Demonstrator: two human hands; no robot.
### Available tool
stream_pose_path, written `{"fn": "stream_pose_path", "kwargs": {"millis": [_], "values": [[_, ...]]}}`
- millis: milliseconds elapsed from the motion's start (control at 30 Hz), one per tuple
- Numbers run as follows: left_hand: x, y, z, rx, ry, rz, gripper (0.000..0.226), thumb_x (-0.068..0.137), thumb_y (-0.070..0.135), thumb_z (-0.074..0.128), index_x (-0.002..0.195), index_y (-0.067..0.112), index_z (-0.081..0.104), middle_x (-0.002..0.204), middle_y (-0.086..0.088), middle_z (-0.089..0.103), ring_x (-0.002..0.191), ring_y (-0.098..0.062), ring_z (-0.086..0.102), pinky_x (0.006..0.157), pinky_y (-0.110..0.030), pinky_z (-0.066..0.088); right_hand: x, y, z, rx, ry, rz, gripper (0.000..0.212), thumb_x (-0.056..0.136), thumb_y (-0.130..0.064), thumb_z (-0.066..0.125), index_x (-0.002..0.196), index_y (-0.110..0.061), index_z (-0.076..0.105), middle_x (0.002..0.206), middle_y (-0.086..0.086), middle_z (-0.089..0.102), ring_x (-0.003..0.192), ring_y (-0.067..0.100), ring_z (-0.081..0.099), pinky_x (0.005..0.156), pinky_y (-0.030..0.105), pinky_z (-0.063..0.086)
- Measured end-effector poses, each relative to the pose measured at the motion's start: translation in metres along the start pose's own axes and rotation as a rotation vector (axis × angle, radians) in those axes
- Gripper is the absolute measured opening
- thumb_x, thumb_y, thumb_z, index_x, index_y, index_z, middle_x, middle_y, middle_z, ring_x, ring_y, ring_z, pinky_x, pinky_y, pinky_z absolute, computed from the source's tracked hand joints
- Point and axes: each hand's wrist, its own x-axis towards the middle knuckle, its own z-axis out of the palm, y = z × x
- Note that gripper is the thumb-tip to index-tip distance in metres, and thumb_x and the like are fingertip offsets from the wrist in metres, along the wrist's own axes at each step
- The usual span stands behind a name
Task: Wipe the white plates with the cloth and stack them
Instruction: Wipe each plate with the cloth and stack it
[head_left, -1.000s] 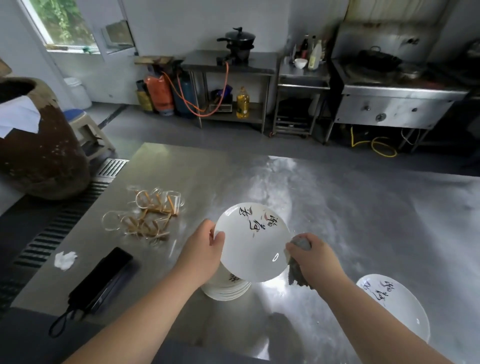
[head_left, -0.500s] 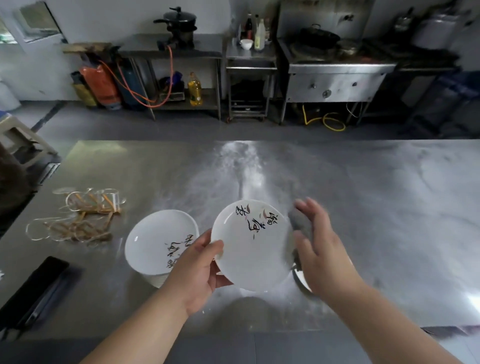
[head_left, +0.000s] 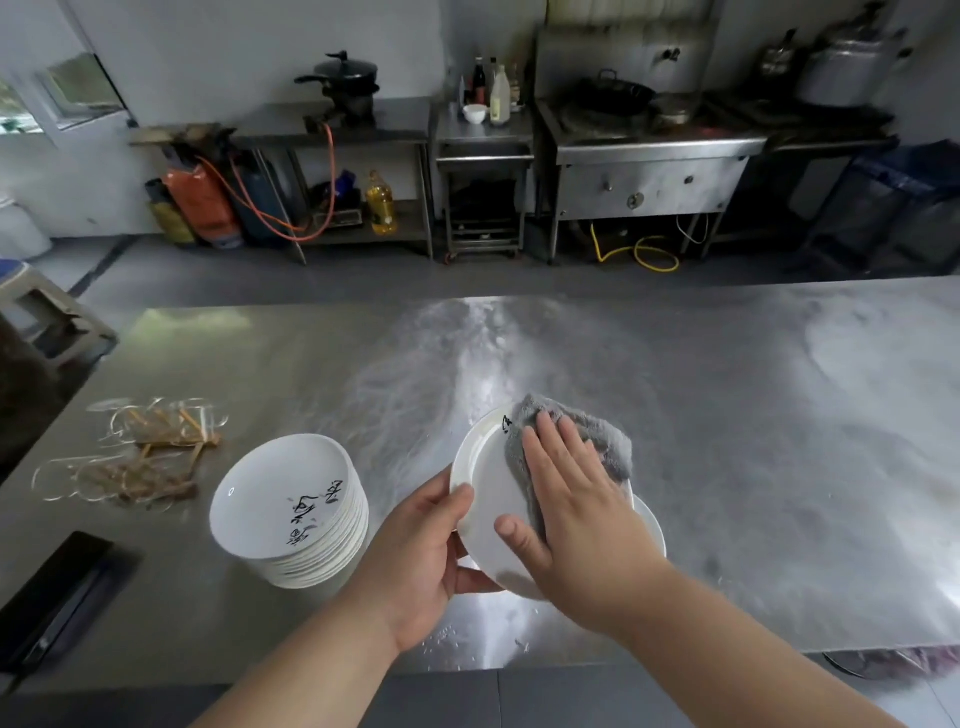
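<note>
My left hand (head_left: 423, 551) grips the left rim of a white plate (head_left: 485, 499) and holds it tilted above the steel table (head_left: 727, 441). My right hand (head_left: 566, 499) lies flat with straight fingers on a grey cloth (head_left: 587, 436), pressing it against the plate's face. The cloth and hand hide most of the plate's black writing. Under the held plate the rim of another white plate (head_left: 655, 530) shows on the table. To the left stands a stack of several white plates (head_left: 291, 512) with black writing on the top one.
A tangle of rubber bands and straps (head_left: 140, 452) lies at the left of the table. A black flat case (head_left: 57, 597) sits at the near left edge. Beyond the table are steel shelves, gas cylinders (head_left: 200, 208) and a stove (head_left: 649, 171).
My right hand has come down flat on the cloth over the plate's face; before, it hovered beside the plate's right edge. The view has shifted right.
</note>
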Motion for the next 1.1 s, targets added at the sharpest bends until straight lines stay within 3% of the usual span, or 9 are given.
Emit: {"fn": "stream_pose_path", "kwargs": {"millis": [133,233,300,433,533,700,900,1000,1100], "values": [[0.006,0.008,0.01,0.0,-0.003,0.037,0.032,0.098,0.031,0.064,0.127,0.025,0.075,0.12,-0.015,0.077,0.098,-0.026,0.077,0.066,-0.046,0.063,-0.007,0.001,-0.005,0.091,0.037,-0.23,0.097,0.097,-0.079,0.019,0.162,-0.008,0.03,0.174,0.004,0.004,0.161,0.02,-0.006,0.13,0.05,0.008],[0.009,0.008,0.006,-0.017,0.029,0.033,0.027,0.097,0.03,0.063,0.118,0.022,0.079,0.118,-0.019,0.077,0.095,-0.029,0.078,0.069,-0.048,0.062,-0.028,0.008,0.005,0.1,-0.024,-0.417,0.092,0.096,-0.078,0.029,0.151,-0.006,0.045,0.174,0.003,0.015,0.161,0.022,0.005,0.129,0.051,0.016],[0.008,0.004,0.005,-0.006,0.018,0.009,0.031,0.097,0.031,0.063,0.124,0.02,0.075,0.119,-0.02,0.077,0.096,-0.03,0.078,0.07,-0.048,0.062,-0.032,0.018,0.003,0.056,-0.049,-0.415,0.094,0.095,-0.081,0.026,0.146,-0.006,0.05,0.173,0.003,0.016,0.161,0.021,0.007,0.128,0.05,0.019],[0.006,-0.008,0.015,0.046,-0.057,-0.014,0.037,0.1,0.036,0.06,0.134,0.027,0.07,0.126,-0.016,0.075,0.103,-0.03,0.076,0.074,-0.048,0.062,-0.011,0.028,-0.016,-0.044,-0.071,-0.209,0.106,0.09,-0.084,0.011,0.161,-0.007,0.028,0.174,0.004,-0.01,0.159,0.019,-0.015,0.129,0.047,0.007],[0.012,-0.002,0.02,0.007,-0.013,0.016,0.031,0.101,0.032,0.06,0.128,0.027,0.074,0.12,-0.014,0.077,0.099,-0.026,0.077,0.068,-0.044,0.062,-0.011,0.022,-0.014,0.002,-0.073,-0.264,0.095,0.093,-0.081,0.018,0.167,-0.022,0.007,0.174,-0.004,-0.011,0.159,0.017,-0.019,0.13,0.048,0.001],[0.017,-0.001,0.01,-0.047,0.012,-0.007,0.03,0.105,0.026,0.052,0.125,0.023,0.075,0.126,-0.019,0.075,0.109,-0.031,0.076,0.076,-0.053,0.062,-0.033,0.025,0.002,0.052,-0.145,-0.406,0.093,0.094,-0.083,0.022,0.167,-0.026,0.012,0.174,-0.01,-0.001,0.16,0.016,-0.007,0.13,0.044,0.0],[0.021,-0.004,0.016,-0.018,0.003,0.006,0.039,0.094,0.025,0.062,0.132,0.025,0.072,0.126,-0.02,0.073,0.105,-0.033,0.074,0.077,-0.057,0.062,0.004,0.049,-0.027,-0.151,-0.121,-0.147,0.095,0.091,-0.083,-0.001,0.164,-0.024,-0.013,0.169,-0.005,-0.027,0.153,0.014,-0.032,0.129,0.044,-0.007],[0.026,0.003,0.019,-0.061,0.047,0.027,0.034,0.089,0.018,0.068,0.122,0.024,0.078,0.116,-0.018,0.077,0.094,-0.028,0.077,0.068,-0.049,0.062,-0.01,0.039,-0.019,-0.055,-0.126,-0.207,0.099,0.092,-0.084,0.005,0.166,-0.02,-0.001,0.173,-0.002,-0.016,0.158,0.017,-0.021,0.13,0.046,0.0],[0.029,0.003,0.013,-0.113,0.085,0.001,0.033,0.097,0.011,0.056,0.12,0.022,0.078,0.119,-0.02,0.076,0.097,-0.03,0.077,0.067,-0.05,0.062,-0.041,0.033,0.001,0.038,-0.166,-0.361,0.096,0.094,-0.084,0.02,0.167,-0.022,0.01,0.175,-0.004,-0.001,0.161,0.018,-0.005,0.13,0.047,0.008]]}}
